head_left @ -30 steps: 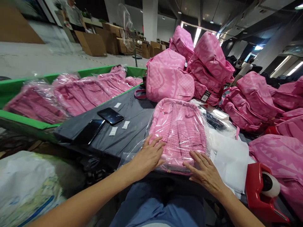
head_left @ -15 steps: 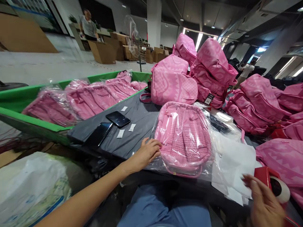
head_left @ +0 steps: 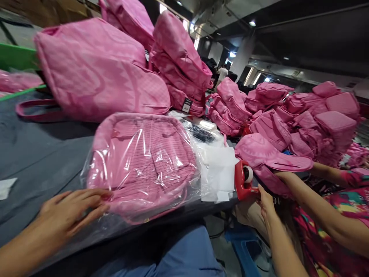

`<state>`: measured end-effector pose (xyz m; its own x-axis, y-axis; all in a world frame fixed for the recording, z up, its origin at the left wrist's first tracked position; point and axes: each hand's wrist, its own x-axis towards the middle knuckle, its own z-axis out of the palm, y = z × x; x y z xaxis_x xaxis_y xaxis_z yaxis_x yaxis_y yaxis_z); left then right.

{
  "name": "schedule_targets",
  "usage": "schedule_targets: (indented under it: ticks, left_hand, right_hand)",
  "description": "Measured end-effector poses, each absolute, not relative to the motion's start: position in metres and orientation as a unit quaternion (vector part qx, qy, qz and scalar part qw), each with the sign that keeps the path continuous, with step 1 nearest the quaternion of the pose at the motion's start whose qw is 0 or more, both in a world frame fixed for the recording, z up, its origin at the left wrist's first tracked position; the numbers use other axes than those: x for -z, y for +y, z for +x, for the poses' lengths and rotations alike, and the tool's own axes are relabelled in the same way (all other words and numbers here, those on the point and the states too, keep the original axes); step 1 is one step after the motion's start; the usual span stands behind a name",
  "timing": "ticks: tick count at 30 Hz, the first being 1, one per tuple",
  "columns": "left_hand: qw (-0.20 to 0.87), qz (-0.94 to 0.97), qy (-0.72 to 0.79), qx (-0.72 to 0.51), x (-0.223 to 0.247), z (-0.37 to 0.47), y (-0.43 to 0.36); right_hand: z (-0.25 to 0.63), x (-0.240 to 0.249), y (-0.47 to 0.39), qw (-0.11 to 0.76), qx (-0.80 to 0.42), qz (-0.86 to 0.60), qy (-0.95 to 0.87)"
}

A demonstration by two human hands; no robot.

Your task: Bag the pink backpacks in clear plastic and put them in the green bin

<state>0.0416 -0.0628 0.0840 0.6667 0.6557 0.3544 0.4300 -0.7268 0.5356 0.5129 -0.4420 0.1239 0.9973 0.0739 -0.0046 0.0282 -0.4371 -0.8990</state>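
Note:
A pink backpack [head_left: 144, 165] in a clear plastic bag lies straps up on the dark tabletop. My left hand [head_left: 73, 211] rests at its lower left edge with the fingers apart, touching the plastic. At the front edge of the table, my right hand [head_left: 266, 202] reaches the red tape dispenser [head_left: 240, 182], its thumb and fingertips together at the dispenser's front end; whether a bit of tape is between them is too small to tell. White sheets [head_left: 217, 169] lie between the bagged backpack and the dispenser.
A large pink backpack [head_left: 98, 73] stands behind the bagged one, with stacked backpacks [head_left: 181, 57] beside it. At right, a person's arms [head_left: 319, 200] reach into an open pink backpack [head_left: 259, 152]. A blue stool [head_left: 248, 246] stands below. The green bin edge [head_left: 19, 57] is at far left.
The view has swung right and closer to the table. My right hand has moved to the front of the tape dispenser. My left hand stays at the bagged backpack. The other person's arms have come into view.

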Motion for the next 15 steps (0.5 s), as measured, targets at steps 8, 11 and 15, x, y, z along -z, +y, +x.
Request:
schedule_targets:
  ticks: [8, 11, 15]
  left_hand:
    - [0.133, 0.92, 0.256, -0.266, -0.079, 0.036, -0.056]
    - [0.12, 0.926, 0.252, -0.252, -0.083, 0.036, -0.06]
    - [0.122, 0.937, 0.243, -0.221, -0.089, 0.034, -0.063]
  right_hand:
    - [0.52, -0.132, -0.433, 0.562, -0.001, -0.824, -0.073]
    - [0.51, -0.139, -0.441, 0.565, 0.027, -0.821, -0.082]
    - [0.479, -0.131, -0.466, 0.588, 0.026, -0.805, -0.072]
